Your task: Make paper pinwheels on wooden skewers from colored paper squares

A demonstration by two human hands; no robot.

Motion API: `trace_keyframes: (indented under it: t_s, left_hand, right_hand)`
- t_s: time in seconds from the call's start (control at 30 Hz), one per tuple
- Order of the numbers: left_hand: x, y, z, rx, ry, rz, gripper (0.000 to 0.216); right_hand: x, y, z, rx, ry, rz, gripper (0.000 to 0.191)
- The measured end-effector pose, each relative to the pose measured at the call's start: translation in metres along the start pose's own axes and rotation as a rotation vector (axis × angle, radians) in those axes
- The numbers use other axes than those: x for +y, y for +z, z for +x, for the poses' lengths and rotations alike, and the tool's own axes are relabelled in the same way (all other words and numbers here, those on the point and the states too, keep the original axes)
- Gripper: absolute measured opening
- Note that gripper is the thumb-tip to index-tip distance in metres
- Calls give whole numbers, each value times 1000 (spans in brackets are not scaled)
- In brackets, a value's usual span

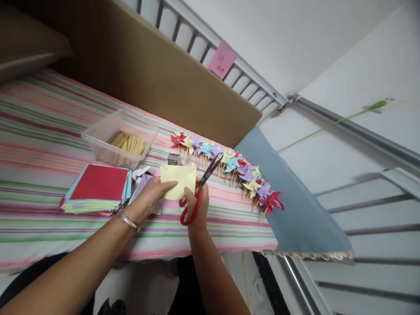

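A square of pale yellow paper (179, 175) is pinched at its left side by my left hand (155, 192). My right hand (199, 208) has red-handled scissors (193, 214) hooked on its fingers, and its thumb also presses the paper's lower right edge. The dark blades point up and to the right, away from the sheet. A small dark dot marks the middle of the paper. Behind my left hand lie purple and white paper pieces (142, 181), partly hidden. To the left of them sits a stack of coloured paper squares (98, 183), red on top.
A clear plastic box (98, 142) holds wooden sticks (128, 143). Many paper pinwheels (232, 164) on sticks lie in a row along the right. A small grey box (173, 159) stands behind the yellow sheet. A cardboard panel (170, 83) walls off the striped tablecloth's (39, 175) back.
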State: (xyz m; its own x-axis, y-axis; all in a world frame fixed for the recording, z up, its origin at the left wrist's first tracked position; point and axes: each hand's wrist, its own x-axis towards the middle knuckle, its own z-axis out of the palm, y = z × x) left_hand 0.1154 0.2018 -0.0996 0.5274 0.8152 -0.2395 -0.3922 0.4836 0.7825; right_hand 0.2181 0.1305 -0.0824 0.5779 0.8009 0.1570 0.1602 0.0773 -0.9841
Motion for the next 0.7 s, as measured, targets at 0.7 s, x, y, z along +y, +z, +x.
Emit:
trace_keyframes:
  t_s: [0.7]
  left_hand:
    - [59, -35, 21, 241, 180, 280, 44]
  right_hand:
    - [7, -35, 11, -672, 269, -105, 32]
